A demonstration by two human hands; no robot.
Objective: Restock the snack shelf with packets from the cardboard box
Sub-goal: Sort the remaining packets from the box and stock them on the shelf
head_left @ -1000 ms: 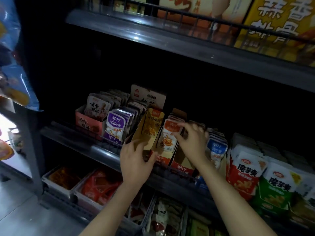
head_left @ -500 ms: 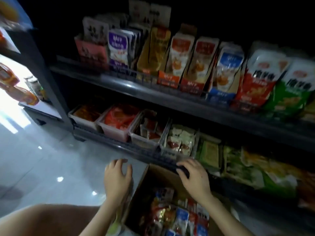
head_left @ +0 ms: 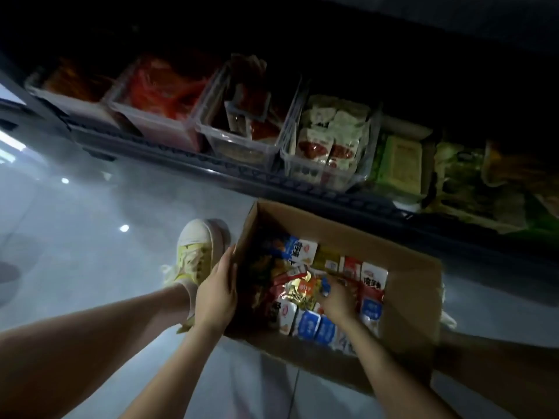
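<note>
While the cardboard box (head_left: pixel 409 300) sits on glossy floor (head_left: pixel 75 237), left hand (head_left: pixel 216 293) presses it flat-fingered; right hand (head_left: pixel 337 300) unclear.

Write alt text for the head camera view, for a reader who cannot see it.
Seen from above, a person's right hand reaches among snack packets in an open cardboard box on the floor, while the left hand rests flat against the box's outer side. A yellow shoe stands beside the box; clear bins of packets line the low shelf behind.
</note>
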